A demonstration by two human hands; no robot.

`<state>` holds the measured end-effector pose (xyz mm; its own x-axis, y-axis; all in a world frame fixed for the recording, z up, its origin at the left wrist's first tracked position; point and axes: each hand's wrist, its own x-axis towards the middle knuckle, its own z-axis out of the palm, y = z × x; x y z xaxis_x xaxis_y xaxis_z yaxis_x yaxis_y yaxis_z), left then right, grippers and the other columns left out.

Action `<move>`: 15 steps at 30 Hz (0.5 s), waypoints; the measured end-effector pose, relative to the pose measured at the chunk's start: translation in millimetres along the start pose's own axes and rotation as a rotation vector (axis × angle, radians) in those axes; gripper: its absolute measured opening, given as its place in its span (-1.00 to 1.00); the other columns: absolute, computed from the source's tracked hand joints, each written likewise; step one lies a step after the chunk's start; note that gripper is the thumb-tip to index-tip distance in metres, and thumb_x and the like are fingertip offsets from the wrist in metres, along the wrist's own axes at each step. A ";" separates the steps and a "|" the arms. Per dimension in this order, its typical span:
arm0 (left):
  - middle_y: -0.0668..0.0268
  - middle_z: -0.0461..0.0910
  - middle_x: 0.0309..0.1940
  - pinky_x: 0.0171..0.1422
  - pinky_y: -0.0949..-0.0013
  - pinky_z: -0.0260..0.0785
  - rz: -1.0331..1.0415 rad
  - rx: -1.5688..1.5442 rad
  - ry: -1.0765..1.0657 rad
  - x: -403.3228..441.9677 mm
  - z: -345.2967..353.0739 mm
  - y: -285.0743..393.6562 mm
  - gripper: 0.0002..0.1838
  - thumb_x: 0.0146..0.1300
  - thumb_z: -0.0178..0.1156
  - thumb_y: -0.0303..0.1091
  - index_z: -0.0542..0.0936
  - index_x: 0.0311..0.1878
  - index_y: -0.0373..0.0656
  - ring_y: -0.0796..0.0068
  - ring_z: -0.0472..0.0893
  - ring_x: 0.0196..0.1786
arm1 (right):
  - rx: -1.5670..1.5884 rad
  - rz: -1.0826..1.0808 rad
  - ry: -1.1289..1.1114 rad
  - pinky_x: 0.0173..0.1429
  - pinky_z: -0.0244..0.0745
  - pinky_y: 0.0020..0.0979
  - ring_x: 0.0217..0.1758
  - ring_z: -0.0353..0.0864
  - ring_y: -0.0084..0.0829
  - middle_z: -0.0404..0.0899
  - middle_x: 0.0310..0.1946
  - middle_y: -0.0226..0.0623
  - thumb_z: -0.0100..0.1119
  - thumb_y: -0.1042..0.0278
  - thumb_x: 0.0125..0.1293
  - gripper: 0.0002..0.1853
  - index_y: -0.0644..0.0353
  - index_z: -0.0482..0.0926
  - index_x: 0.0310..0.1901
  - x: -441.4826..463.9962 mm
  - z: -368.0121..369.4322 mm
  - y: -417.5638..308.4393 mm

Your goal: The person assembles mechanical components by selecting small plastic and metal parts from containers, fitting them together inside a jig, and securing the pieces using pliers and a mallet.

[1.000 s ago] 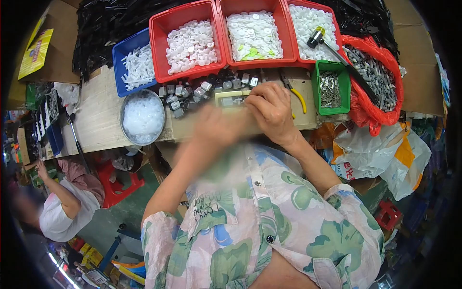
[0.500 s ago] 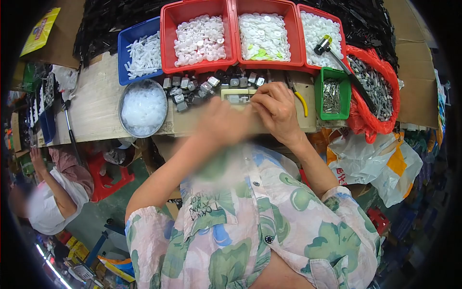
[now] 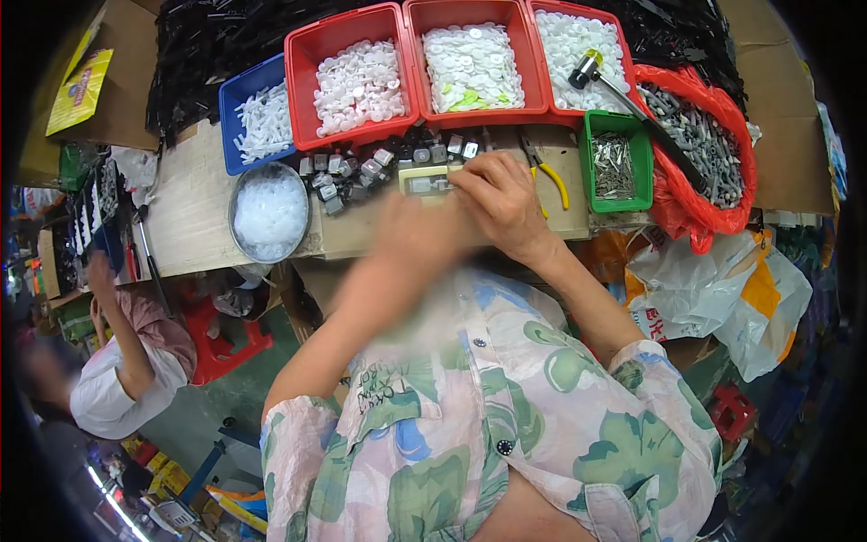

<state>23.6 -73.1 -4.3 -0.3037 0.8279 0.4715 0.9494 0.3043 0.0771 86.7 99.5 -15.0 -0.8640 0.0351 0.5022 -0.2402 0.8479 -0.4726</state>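
Observation:
My left hand (image 3: 417,237) is smeared by motion over the table's front edge, so its fingers cannot be made out. Just right of it, my right hand (image 3: 508,206) has thumb and fingertips pinched together at the right end of a small cream fixture (image 3: 406,183). Small clear or grey pieces (image 3: 424,184) sit in that fixture. Whatever the right fingertips grip is hidden. Behind and left of the fixture lie several black-and-silver square parts (image 3: 372,168). Yellow-handled pliers (image 3: 552,181) rest to the right of my right hand.
Red bins (image 3: 354,133) of white discs line the back, with a hammer (image 3: 623,98) across the right one. Around them are a blue bin (image 3: 232,113), a metal bowl (image 3: 237,237), a green tray of pins (image 3: 623,205) and a red bag (image 3: 691,221). A co-worker (image 3: 135,379) is at left.
The view has shifted, so the bins appear further left. My right fingertips stay at the fixture's right side, and my left hand is blurred in both frames. The co-worker's arm has changed position.

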 end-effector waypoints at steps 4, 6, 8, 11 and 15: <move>0.32 0.45 -0.59 -0.02 0.16 0.33 0.003 -0.005 -0.006 -8.7 6.3 -3.2 -0.66 0.11 0.35 -0.37 0.70 -0.02 -0.24 0.32 0.46 -0.40 | -0.078 -0.068 -0.011 0.03 0.36 -0.25 0.00 0.56 -0.29 0.56 -0.15 -0.35 0.27 0.42 0.10 -0.73 0.17 0.63 -0.11 1.1 -2.4 -0.6; 0.31 0.45 -0.58 -0.03 0.16 0.34 -0.005 -0.026 -0.026 -9.0 5.3 -2.3 -0.66 0.11 0.35 -0.38 0.69 -0.02 -0.26 0.32 0.46 -0.40 | -0.106 -0.085 -0.051 0.02 0.36 -0.25 0.00 0.55 -0.28 0.54 -0.16 -0.33 0.25 0.40 0.09 -0.74 0.20 0.61 -0.14 0.8 -2.6 -3.7; 0.30 0.44 -0.57 -0.06 0.17 0.35 -0.060 -0.036 -0.168 -9.6 2.0 -0.4 -0.65 0.11 0.34 -0.39 0.69 -0.02 -0.29 0.31 0.46 -0.40 | -0.137 -0.085 -0.061 0.01 0.36 -0.25 -0.01 0.54 -0.28 0.53 -0.17 -0.32 0.25 0.39 0.10 -0.76 0.22 0.60 -0.17 3.5 -3.9 -5.6; 0.31 0.42 -0.56 -0.07 0.19 0.36 -0.036 -0.083 -0.124 -10.4 6.0 -4.8 -0.63 0.14 0.34 -0.40 0.66 0.04 -0.31 0.32 0.46 -0.41 | -0.041 -0.019 -0.099 0.01 0.37 -0.24 0.01 0.55 -0.27 0.54 -0.18 -0.31 0.26 0.41 0.14 -0.78 0.20 0.62 -0.14 2.9 -5.0 -2.8; 0.33 0.40 -0.56 -0.05 0.20 0.36 0.006 -0.156 0.010 -9.7 4.6 -9.7 -0.59 0.17 0.35 -0.42 0.65 0.11 -0.29 0.34 0.45 -0.41 | 0.052 0.026 -0.021 0.01 0.43 -0.19 -0.01 0.57 -0.21 0.57 -0.16 -0.28 0.28 0.53 0.15 -0.75 0.20 0.63 -0.10 4.7 -20.6 -4.8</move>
<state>17.0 -81.8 -13.7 -0.2976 0.8246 0.4810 0.9524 0.2215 0.2095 93.0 106.5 4.6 -0.8791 0.0452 0.4745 -0.2397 0.8185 -0.5221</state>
